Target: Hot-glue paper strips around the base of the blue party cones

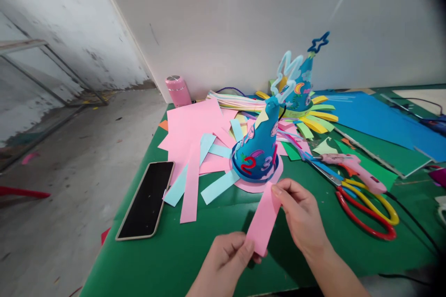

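A pink paper strip [264,220] is held in front of the blue cone hat [257,146]; its lower end is pinched by closed fingers of the left hand [230,257], its upper end by those of the right hand [301,211]; right of the hat, a hot-glue gun [358,169] is laid.

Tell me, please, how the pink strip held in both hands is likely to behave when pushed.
The pink strip is probably light, since it looks thin and narrow. It seems fairly stiff, as it spans flat between the left hand and right hand. Pushed end to end, it would likely buckle, being so thin.
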`<state>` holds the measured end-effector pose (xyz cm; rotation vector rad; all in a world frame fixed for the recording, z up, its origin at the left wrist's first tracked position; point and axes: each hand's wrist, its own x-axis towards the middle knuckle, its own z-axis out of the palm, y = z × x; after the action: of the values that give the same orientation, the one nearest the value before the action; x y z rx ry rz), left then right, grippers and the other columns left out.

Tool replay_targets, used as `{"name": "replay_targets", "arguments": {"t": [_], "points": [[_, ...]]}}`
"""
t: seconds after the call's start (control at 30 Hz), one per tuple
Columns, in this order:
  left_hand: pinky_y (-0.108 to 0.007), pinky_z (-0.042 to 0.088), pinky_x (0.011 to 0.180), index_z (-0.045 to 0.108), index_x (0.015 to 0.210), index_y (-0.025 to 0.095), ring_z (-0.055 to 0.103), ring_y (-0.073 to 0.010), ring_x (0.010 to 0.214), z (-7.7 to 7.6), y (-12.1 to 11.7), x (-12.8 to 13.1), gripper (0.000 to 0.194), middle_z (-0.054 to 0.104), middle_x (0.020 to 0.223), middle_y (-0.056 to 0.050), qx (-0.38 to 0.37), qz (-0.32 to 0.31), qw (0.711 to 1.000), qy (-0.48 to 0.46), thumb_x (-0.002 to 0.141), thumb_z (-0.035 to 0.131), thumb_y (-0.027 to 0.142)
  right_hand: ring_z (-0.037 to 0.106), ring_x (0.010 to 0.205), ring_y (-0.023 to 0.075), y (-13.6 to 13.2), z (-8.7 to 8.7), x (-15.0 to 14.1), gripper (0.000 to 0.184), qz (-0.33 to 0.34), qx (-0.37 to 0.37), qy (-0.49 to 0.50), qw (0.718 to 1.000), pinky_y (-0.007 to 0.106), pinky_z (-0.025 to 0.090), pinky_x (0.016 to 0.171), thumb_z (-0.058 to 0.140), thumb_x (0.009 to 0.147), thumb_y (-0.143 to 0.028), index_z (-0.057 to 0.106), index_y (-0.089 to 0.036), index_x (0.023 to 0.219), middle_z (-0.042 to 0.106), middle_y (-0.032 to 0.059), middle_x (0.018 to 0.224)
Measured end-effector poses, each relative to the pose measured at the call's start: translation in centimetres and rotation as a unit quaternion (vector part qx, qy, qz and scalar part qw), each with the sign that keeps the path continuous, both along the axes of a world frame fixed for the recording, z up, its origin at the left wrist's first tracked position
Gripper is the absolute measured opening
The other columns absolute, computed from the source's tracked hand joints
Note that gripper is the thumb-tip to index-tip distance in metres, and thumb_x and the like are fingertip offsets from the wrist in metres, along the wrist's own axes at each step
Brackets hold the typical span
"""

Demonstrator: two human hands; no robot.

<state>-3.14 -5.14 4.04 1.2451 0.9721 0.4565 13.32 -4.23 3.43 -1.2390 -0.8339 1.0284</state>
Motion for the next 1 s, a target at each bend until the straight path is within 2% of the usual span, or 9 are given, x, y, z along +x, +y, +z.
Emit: {"name": "replay_targets", "arguments": {"t": [0.07,0.13,0.2,0.3,0.4,0.53,0.77,1.0], "points": [[-0.026,0.041,0.071,0.065,0.084,0.013,0.055,-0.0194,0.077,0.4,0.1,-0.1,0.024,0.063,0.082,-0.009,0.049,0.003,0.998,0.026,0.075,0.054,0.032,0.034,0.053,0.0083,-0.3,0.7,0.0,0.021,0.051,0.011,-0.018,0.998,0.022,0.029,0.051,0.053,0.079,-0.026,0.047,-0.017,0.061,0.039,-0.0043,0.056],[-0.029,0.038,0.082,0.059,0.102,0.015,0.053,-0.0223,0.093,0.9,0.3,0.0,0.034,0.060,0.101,-0.010,0.087,0.042,0.995,0.037,0.070,0.060,0.026,0.033,0.054,0.0085,-0.6,1.4,-0.2,0.021,0.098,0.026,-0.061,0.993,0.022,0.029,0.051,0.053,0.079,-0.025,0.047,-0.017,0.061,0.037,-0.0044,0.057],[-0.029,0.037,0.086,0.056,0.106,0.017,0.051,-0.0229,0.097,1.5,0.7,0.4,0.039,0.059,0.106,-0.009,0.097,0.063,0.993,0.015,0.068,0.062,0.024,0.033,0.055,0.0090,-1.0,1.8,-0.7,0.021,0.126,0.038,-0.111,0.985,0.022,0.029,0.052,0.052,0.079,-0.024,0.046,-0.017,0.060,0.036,-0.0041,0.058],[-0.026,0.042,0.072,0.063,0.082,0.015,0.055,-0.0194,0.079,2.0,1.1,1.1,0.018,0.064,0.081,-0.006,0.079,0.074,0.994,-0.033,0.072,0.059,0.029,0.036,0.057,0.0097,-1.4,2.0,-1.4,0.020,0.135,0.042,-0.157,0.977,0.022,0.031,0.052,0.051,0.079,-0.024,0.046,-0.017,0.060,0.037,-0.0035,0.059],[-0.022,0.039,0.059,0.061,0.065,0.014,0.049,-0.0143,0.064,1.9,1.2,1.5,0.023,0.057,0.062,-0.002,0.044,0.102,0.993,-0.043,0.074,0.057,0.035,0.039,0.059,0.0103,-1.5,2.0,-1.6,0.016,0.153,0.034,-0.186,0.970,0.022,0.033,0.054,0.051,0.078,-0.024,0.049,-0.017,0.064,0.041,-0.0028,0.061],[-0.020,0.035,0.056,0.060,0.064,0.013,0.043,-0.0110,0.060,1.3,1.0,1.6,0.026,0.053,0.060,0.000,0.014,0.115,0.992,-0.057,0.072,0.059,0.037,0.039,0.058,0.0099,-1.4,2.0,-1.4,0.018,0.177,0.012,-0.220,0.959,0.022,0.032,0.052,0.052,0.078,-0.026,0.048,-0.017,0.063,0.042,-0.0027,0.062],[-0.019,0.033,0.050,0.059,0.060,0.011,0.045,-0.0086,0.051,1.0,0.4,1.7,0.029,0.056,0.054,-0.001,-0.074,0.120,0.989,-0.054,0.070,0.062,0.038,0.034,0.053,0.0091,-0.4,1.6,-0.5,0.024,0.088,0.008,-0.173,0.981,0.022,0.030,0.050,0.050,0.080,-0.028,0.044,-0.017,0.059,0.038,-0.0041,0.055],[-0.020,0.037,0.053,0.057,0.052,0.014,0.050,-0.0097,0.048,0.6,-0.1,1.2,0.029,0.060,0.048,-0.001,-0.095,0.158,0.982,-0.033,0.066,0.064,0.038,0.034,0.051,0.0087,0.5,0.8,0.9,0.024,0.001,0.005,-0.137,0.991,0.023,0.028,0.049,0.053,0.078,-0.030,0.047,-0.017,0.060,0.039,-0.0044,0.053]]}}
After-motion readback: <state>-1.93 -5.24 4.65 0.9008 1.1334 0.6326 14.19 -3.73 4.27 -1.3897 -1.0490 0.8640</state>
